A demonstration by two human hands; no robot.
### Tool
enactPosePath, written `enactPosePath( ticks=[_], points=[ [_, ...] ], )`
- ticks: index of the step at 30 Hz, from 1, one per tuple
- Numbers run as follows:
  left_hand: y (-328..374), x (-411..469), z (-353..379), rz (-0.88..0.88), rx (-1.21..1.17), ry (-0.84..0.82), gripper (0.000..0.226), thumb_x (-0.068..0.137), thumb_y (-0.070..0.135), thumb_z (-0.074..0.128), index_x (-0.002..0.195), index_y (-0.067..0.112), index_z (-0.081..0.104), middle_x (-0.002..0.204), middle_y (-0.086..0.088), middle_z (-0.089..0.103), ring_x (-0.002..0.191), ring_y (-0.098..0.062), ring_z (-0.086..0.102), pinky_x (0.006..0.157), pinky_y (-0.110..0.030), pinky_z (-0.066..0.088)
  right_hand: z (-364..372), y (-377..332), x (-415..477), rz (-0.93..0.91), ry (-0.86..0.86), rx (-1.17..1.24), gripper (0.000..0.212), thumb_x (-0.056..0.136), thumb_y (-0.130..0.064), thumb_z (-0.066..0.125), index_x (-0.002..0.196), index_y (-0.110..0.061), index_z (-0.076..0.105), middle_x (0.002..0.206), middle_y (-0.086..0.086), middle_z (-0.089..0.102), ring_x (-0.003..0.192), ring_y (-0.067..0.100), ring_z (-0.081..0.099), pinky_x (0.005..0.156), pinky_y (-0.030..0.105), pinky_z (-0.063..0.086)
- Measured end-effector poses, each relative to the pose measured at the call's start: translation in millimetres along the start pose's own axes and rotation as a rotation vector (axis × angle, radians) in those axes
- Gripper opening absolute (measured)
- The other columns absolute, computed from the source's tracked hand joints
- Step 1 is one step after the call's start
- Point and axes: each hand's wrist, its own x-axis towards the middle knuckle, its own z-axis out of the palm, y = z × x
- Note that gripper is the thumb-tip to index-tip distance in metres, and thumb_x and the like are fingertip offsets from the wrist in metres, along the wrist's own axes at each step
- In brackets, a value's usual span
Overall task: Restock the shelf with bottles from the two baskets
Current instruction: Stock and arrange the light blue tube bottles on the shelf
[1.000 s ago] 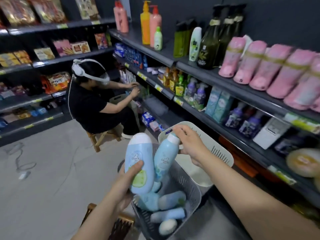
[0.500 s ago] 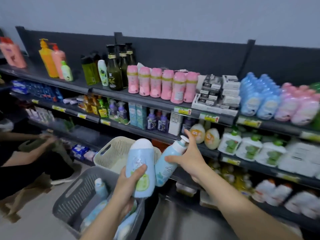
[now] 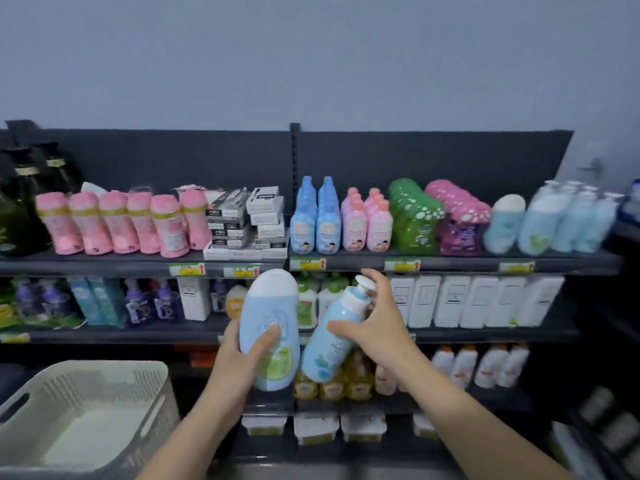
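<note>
Bottles up, one per hand!
Left hand point(image 3: 242, 355) grasps capped bottle point(image 3: 272, 327); right hand point(image 3: 377, 327) grasps pump bottle point(image 3: 334, 336) mid-body: smooth plastic, likely slippery.

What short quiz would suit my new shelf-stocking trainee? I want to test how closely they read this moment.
1. True or false: each hand holds a bottle.
2. Which bottle has a pump top? A the left hand's, B the right hand's.
3. What is inside the cream basket?

Key:
1. True: left hand, right hand.
2. B: pump bottle; the flat-cap bottle is in the left.
3. Nothing visible in the cream basket.
</note>
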Motion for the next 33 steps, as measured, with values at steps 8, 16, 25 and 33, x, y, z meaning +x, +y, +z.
enactPosePath(
  ticks=[8,16,25,33],
  points=[
    [11.9,27.1,156.0,0.100,0.095,-0.105,0.047,0.070,0.027,0.078,0.109,0.024,0.052,0.109,-0.002,0.064,0.095,-0.018,0.066,0.073,-0.038,0.057,-150.8,12.4,20.1,-0.067,0.163,-0.009,0.077,0.069,-0.010,0.081,0.121,-0.039,0.032,0.109,-0.021,0.046,0.095,-0.004,0.050,0.066,0.013,0.046],
    [40.9,67.8,270.7,0.162,-0.006,-0.177,0.047,0.072,0.018,0.078,0.111,0.021,0.052,0.107,-0.005,0.066,0.092,-0.024,0.068,0.074,-0.043,0.058,-251.8,19.8,45.5,-0.125,0.321,-0.066,0.081,0.065,-0.011,0.083,0.122,-0.041,0.035,0.117,-0.018,0.048,0.105,0.007,0.053,0.087,0.024,0.047],
    [43.2,123.3,367.2,0.269,0.021,-0.323,0.039,0.074,0.011,0.077,0.100,0.031,0.055,0.099,0.004,0.069,0.082,-0.011,0.070,0.066,-0.033,0.059,-332.7,53.7,84.3,-0.054,0.461,-0.109,0.080,0.063,-0.010,0.083,0.116,-0.049,0.038,0.117,-0.014,0.055,0.103,0.009,0.059,0.092,0.036,0.051],
    [49.4,184.8,453.4,0.337,0.093,-0.464,0.052,0.065,0.021,0.086,0.107,0.028,0.055,0.108,0.004,0.066,0.098,-0.010,0.065,0.080,-0.039,0.057,-400.6,65.0,129.1,-0.062,0.642,-0.215,0.081,0.060,-0.004,0.084,0.107,-0.051,0.039,0.114,-0.010,0.058,0.101,0.011,0.061,0.089,0.036,0.053]
  ],
)
